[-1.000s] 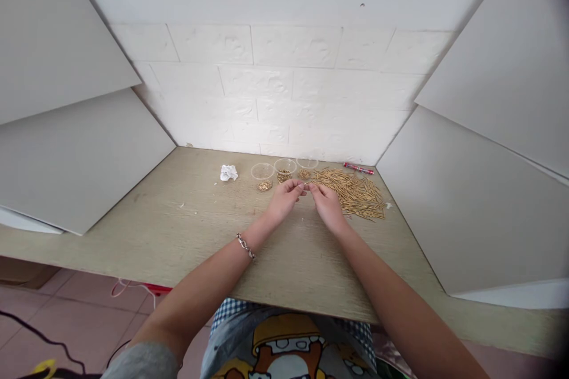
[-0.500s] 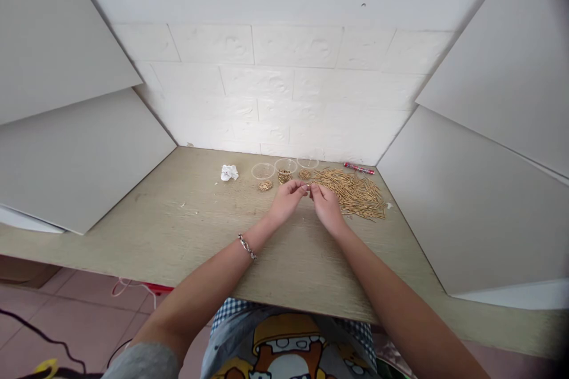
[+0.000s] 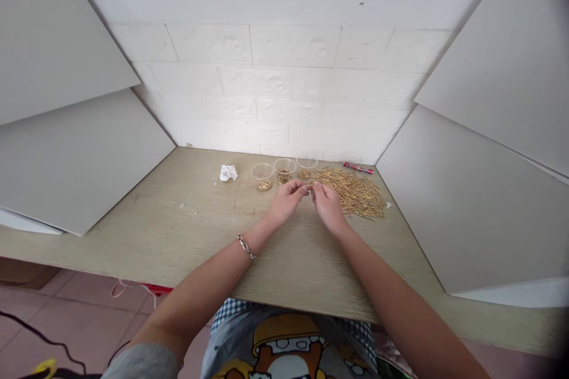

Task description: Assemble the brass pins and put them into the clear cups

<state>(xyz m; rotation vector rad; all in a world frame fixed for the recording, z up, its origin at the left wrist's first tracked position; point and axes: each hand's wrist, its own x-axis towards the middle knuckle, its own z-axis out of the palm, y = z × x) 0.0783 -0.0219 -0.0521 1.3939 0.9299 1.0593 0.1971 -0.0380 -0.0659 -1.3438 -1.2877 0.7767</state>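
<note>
On my feed, the left hand [image 3: 287, 201] and right hand [image 3: 328, 207] are narrowly pinched, nearly meeting above the table [image 3: 200, 219]; I can't tell what they hold. Loose gold-coloured pins [image 3: 351, 194] lie just right, below clear plastic cups [image 3: 284, 166].

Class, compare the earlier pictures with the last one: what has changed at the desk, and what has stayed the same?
The right hand has shifted slightly rightward, away from the left hand, so the fingers of the two hands stand a little further apart. Nothing is visibly taken up or let go. The pile of brass pins and the clear plastic cups stayed as they were.
</note>
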